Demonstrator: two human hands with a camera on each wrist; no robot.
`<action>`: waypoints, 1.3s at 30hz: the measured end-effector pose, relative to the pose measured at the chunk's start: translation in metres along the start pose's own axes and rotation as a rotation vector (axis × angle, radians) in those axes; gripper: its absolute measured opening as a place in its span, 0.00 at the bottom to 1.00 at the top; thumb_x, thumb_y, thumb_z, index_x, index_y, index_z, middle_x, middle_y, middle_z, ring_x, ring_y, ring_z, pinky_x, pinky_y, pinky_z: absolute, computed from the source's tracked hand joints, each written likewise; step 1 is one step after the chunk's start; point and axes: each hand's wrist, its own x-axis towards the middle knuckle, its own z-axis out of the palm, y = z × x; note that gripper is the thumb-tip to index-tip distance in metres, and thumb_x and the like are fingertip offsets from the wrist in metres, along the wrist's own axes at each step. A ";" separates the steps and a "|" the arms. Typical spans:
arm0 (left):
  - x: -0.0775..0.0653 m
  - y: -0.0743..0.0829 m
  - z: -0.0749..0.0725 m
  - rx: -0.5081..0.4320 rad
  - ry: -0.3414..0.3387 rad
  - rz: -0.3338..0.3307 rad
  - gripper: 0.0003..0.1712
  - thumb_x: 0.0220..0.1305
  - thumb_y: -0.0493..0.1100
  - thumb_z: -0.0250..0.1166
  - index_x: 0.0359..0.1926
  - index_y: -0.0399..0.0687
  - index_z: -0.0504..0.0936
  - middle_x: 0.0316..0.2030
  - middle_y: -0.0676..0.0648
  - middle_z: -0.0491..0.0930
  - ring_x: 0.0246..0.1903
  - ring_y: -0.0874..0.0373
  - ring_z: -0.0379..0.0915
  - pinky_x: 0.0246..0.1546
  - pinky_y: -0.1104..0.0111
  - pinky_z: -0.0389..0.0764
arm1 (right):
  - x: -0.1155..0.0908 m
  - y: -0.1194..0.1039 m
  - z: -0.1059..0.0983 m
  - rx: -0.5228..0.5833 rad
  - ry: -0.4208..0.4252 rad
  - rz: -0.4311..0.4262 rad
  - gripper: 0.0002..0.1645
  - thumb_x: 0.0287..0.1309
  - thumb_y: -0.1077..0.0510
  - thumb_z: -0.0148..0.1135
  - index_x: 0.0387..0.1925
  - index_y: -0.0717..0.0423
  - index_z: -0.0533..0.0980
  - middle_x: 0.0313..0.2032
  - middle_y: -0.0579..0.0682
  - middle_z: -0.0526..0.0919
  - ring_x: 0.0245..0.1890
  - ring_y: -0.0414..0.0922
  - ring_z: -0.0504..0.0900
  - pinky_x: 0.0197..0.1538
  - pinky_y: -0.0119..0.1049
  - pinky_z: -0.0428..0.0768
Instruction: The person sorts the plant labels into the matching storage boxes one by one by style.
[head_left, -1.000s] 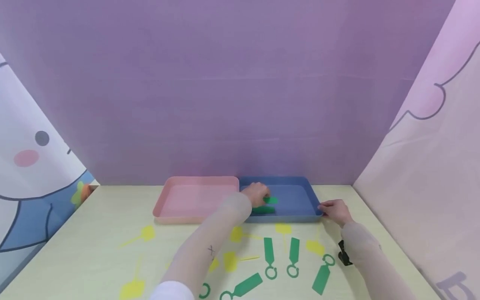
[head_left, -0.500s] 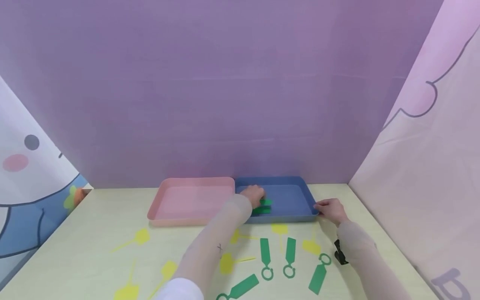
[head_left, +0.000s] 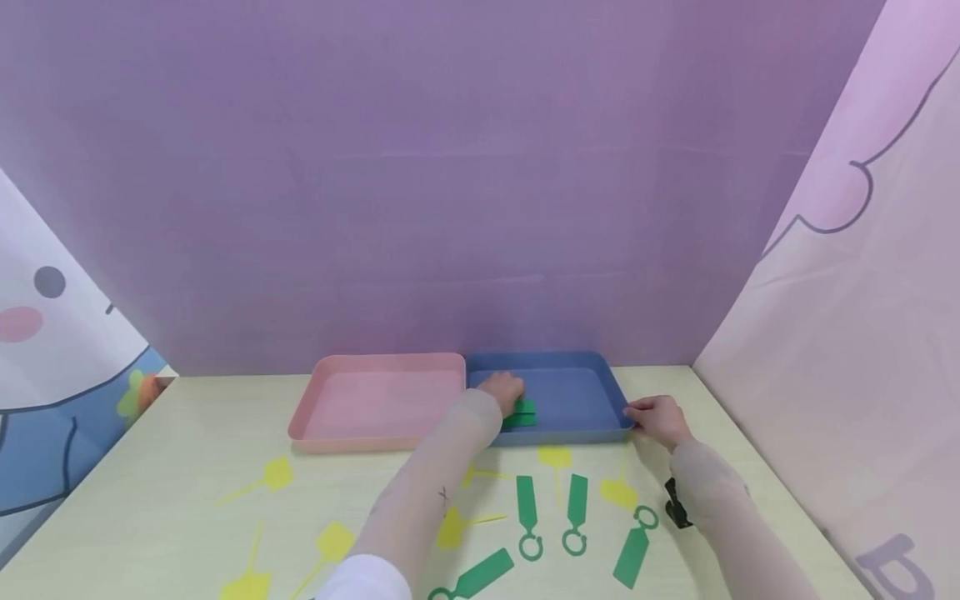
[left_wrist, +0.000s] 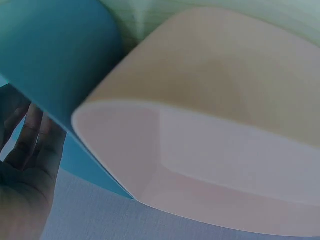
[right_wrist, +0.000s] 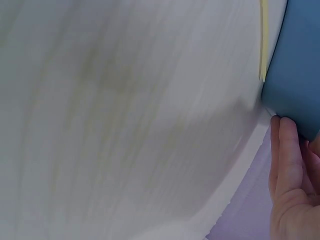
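My left hand [head_left: 501, 392] reaches inside the left part of the blue tray [head_left: 573, 400], its fingers bent down at a flat green tag [head_left: 527, 406]. A second green piece lies right against that tag; the hand covers their left ends. In the left wrist view, the left hand [left_wrist: 32, 155] shows behind the blue wall. At the tray's front right corner, my right hand [head_left: 662, 419] pinches the rim between thumb and fingers. The right wrist view has the right hand [right_wrist: 292, 170] at the blue corner, fingers along the outside.
A pink tray [head_left: 382, 400] adjoins the blue one on the left. Green ring-ended tags [head_left: 527, 504] and several yellow square-headed tags [head_left: 335, 542] lie on the table before the trays. A small black object [head_left: 677, 504] sits by the right forearm. A purple backdrop [head_left: 480, 183] rises behind.
The green tag at my left hand has come down and closer to the piece beside it. The right hand stays at the tray corner. The view has shifted slightly.
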 end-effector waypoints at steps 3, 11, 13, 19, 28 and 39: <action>-0.001 0.000 0.000 0.007 0.001 -0.004 0.11 0.61 0.32 0.57 0.33 0.50 0.83 0.27 0.52 0.79 0.25 0.62 0.68 0.27 0.71 0.67 | 0.000 0.000 0.000 0.002 0.003 0.004 0.17 0.58 0.63 0.56 0.44 0.75 0.75 0.40 0.67 0.81 0.31 0.46 0.83 0.35 0.35 0.81; -0.003 0.000 0.001 0.016 0.019 -0.015 0.12 0.61 0.31 0.57 0.31 0.50 0.83 0.24 0.53 0.78 0.24 0.61 0.66 0.26 0.71 0.66 | -0.002 0.000 0.000 -0.018 0.002 0.006 0.18 0.58 0.63 0.56 0.45 0.74 0.75 0.41 0.68 0.81 0.30 0.44 0.83 0.35 0.35 0.81; -0.004 0.000 0.002 0.019 0.019 -0.021 0.11 0.61 0.31 0.57 0.30 0.50 0.82 0.24 0.53 0.77 0.23 0.61 0.66 0.26 0.71 0.66 | -0.002 -0.001 0.000 -0.023 0.000 0.008 0.18 0.58 0.63 0.56 0.45 0.74 0.75 0.41 0.68 0.81 0.30 0.43 0.83 0.35 0.35 0.81; -0.004 0.000 0.004 0.033 0.030 -0.025 0.11 0.61 0.32 0.57 0.30 0.50 0.83 0.25 0.52 0.79 0.23 0.61 0.68 0.26 0.71 0.66 | -0.002 0.000 0.001 -0.023 0.004 -0.006 0.17 0.58 0.63 0.56 0.44 0.75 0.75 0.40 0.68 0.81 0.30 0.44 0.83 0.34 0.35 0.81; -0.006 0.000 0.004 0.027 0.027 -0.024 0.11 0.62 0.32 0.56 0.31 0.50 0.83 0.26 0.51 0.79 0.24 0.61 0.69 0.26 0.70 0.67 | -0.003 -0.001 -0.002 -0.013 -0.001 -0.015 0.18 0.58 0.63 0.56 0.44 0.76 0.75 0.40 0.68 0.81 0.30 0.45 0.83 0.34 0.36 0.81; -0.005 -0.003 0.003 0.013 0.020 -0.034 0.11 0.61 0.33 0.57 0.39 0.51 0.84 0.34 0.51 0.82 0.33 0.59 0.75 0.33 0.70 0.75 | 0.000 -0.001 0.002 -0.009 0.001 -0.021 0.17 0.57 0.63 0.56 0.43 0.76 0.75 0.40 0.68 0.81 0.32 0.48 0.84 0.34 0.35 0.82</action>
